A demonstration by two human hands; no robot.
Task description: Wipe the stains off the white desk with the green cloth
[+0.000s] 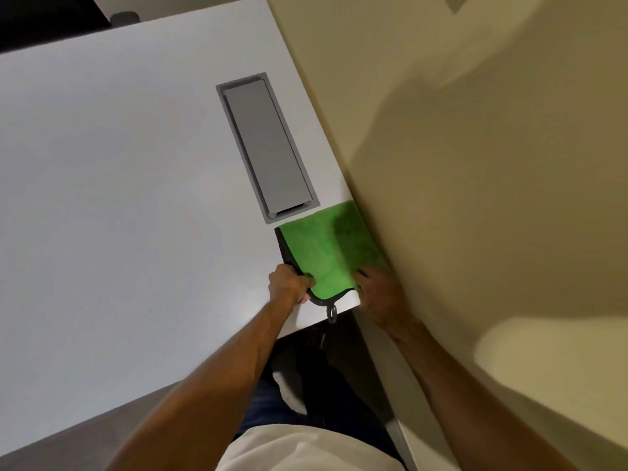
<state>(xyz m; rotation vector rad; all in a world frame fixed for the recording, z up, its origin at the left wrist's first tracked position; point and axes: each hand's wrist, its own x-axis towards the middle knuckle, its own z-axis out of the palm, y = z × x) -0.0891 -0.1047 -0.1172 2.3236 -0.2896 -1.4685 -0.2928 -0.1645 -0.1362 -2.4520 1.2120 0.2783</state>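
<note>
Your white desk (119, 171) fills the left and centre of the view, its top bare and evenly lit, with no stain clear enough to make out from here. A grey cable hatch (267, 147), long and narrow, sits sunk into the desktop toward the wall side, its lid closed flat. Just below the hatch's near end lies the green cloth (323, 249), spread flat on the desk's near right corner, its far edge touching the wall and a dark trim running along its left and near edges. Your left hand (289, 283) pinches the cloth's near left corner, thumb on top and fingers curled under the trim. A small dark hanging loop (331, 312) dangles from the cloth's near edge over the desk's rim, between your two hands. Your right hand (377, 294) rests on the cloth's near right corner, fingers laid flat on the fabric against the wall; whether it grips or only presses cannot be told. The beige wall (475, 164) rises along the desk's right side, crossed by soft shadows. Your two bare forearms reach in from below.
</note>
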